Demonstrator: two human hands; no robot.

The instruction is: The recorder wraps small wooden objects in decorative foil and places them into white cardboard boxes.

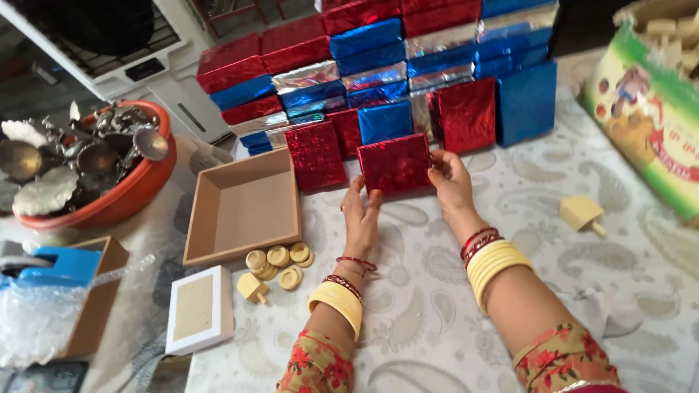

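A square box wrapped in shiny red foil [395, 164] stands on edge on the patterned cloth. My left hand [360, 218] grips its lower left edge and my right hand [451, 182] holds its right side. Both wrists wear yellow and red bangles. Right behind it lean more red [466, 114] and blue [385, 121] wrapped boxes, in front of a tall stack of red, blue and silver ones [378, 58].
An open cardboard box tray [244, 207] lies left of my hands, with small cream-coloured pieces [280, 258] and a white lid [200, 309] below it. An orange bowl of metal items [109, 200] sits far left. A green carton [648, 124] is at right, a cream piece [580, 213] near it.
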